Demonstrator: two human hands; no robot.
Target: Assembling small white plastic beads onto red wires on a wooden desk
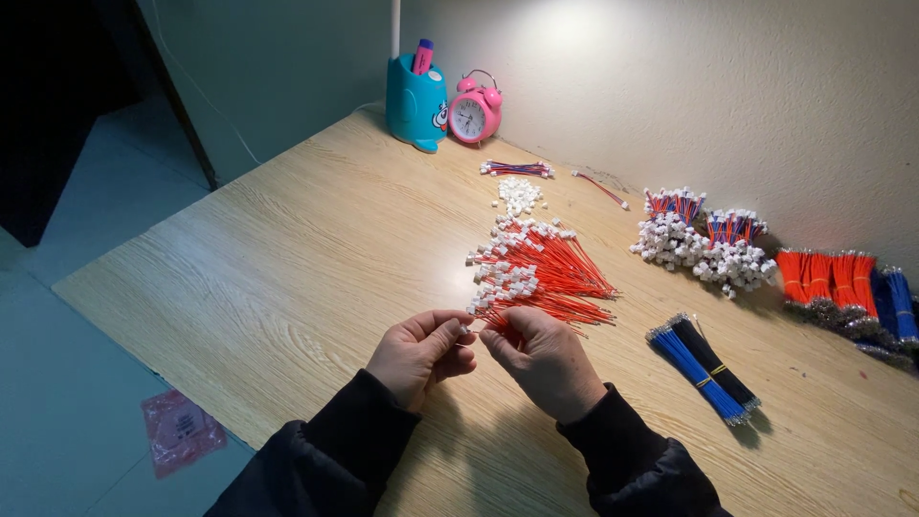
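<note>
My left hand (418,353) and my right hand (543,359) meet low over the wooden table (287,278), fingertips pinched together on a small white connector (466,329) with a thin wire. Just beyond my right hand lies a fanned pile of red wires with white connectors (538,269). A small heap of loose white connectors (519,194) lies farther back. What the right fingertips pinch is mostly hidden.
A bundle of blue and black wires (706,368) lies to the right. More wired connectors (708,244) and orange and blue wire bundles (844,282) sit by the wall. A teal pen holder (416,101) and pink alarm clock (475,110) stand at the back. A red bag (180,429) lies on the floor.
</note>
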